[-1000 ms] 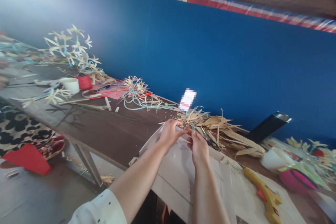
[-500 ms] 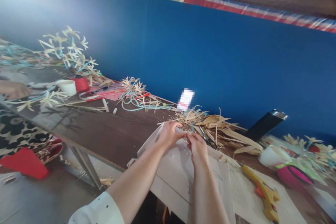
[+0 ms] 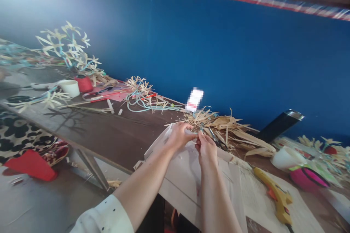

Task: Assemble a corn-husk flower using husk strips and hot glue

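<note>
My left hand [image 3: 180,137] and my right hand [image 3: 206,146] meet fingertip to fingertip above a flattened cardboard sheet [image 3: 177,178]. Both are closed in a pinch on something too small to make out. Just beyond the fingers lies a heap of dry, pale husk strips [image 3: 229,125]. A pair of dark-handled scissors [image 3: 218,141] rests at its near side, right of my hands. A phone [image 3: 195,99], its screen blurred out, stands against the blue wall behind the heap.
On the right lie a yellow glue gun [image 3: 275,193], a white cup [image 3: 287,158], a pink pouch [image 3: 308,177] and a leaning black flask [image 3: 281,125]. Leftward are husk flowers [image 3: 138,85] on pale blue stems, another white cup [image 3: 70,88] and a red thread cone [image 3: 83,84].
My hands stay together, with the right fingers turned slightly and curled more. The other person's hand at the far left has drawn back mostly out of view. The camera view shifted slightly.
</note>
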A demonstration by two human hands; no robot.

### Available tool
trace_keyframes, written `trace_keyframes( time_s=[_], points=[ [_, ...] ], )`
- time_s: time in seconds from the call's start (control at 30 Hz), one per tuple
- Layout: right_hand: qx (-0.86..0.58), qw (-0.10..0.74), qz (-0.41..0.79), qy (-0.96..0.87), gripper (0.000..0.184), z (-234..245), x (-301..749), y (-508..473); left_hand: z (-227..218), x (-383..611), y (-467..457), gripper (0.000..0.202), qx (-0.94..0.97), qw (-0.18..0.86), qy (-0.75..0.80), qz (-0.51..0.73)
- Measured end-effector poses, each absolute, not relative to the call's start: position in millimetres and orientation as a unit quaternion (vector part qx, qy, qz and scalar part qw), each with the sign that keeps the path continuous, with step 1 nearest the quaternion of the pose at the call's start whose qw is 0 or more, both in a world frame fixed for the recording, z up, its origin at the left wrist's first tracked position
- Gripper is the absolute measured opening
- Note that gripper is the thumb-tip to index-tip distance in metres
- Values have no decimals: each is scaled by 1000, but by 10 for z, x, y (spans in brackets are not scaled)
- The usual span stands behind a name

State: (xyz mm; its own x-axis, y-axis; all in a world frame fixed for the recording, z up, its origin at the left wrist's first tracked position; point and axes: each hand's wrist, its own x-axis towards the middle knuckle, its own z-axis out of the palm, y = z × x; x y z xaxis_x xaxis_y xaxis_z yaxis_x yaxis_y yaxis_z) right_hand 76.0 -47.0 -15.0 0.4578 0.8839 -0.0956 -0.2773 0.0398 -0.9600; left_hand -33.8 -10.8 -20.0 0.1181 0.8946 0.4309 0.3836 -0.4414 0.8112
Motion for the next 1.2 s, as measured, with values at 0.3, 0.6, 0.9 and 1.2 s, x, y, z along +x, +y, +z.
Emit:
trace_keyframes(
  time_s=[0.3, 0.6, 0.9, 1.2],
  points=[
    [-525, 706, 396, -261, 34, -166, 722, -456, -180, -257, -151, 40, 693, 294, 425, 502],
    [-495, 754, 369, -225, 34, -165, 730, -447, -157, -172, -149, 36, 695, 291, 408, 516],
    [-492, 783, 340, -171, 34, -126, 872, -424, -171, -230, -146, 39, 688, 303, 392, 531],
    [-487, 702, 456, -249, 33, -117, 938, -478, -167, -407, -110, 44, 646, 320, 433, 542]
  ],
)
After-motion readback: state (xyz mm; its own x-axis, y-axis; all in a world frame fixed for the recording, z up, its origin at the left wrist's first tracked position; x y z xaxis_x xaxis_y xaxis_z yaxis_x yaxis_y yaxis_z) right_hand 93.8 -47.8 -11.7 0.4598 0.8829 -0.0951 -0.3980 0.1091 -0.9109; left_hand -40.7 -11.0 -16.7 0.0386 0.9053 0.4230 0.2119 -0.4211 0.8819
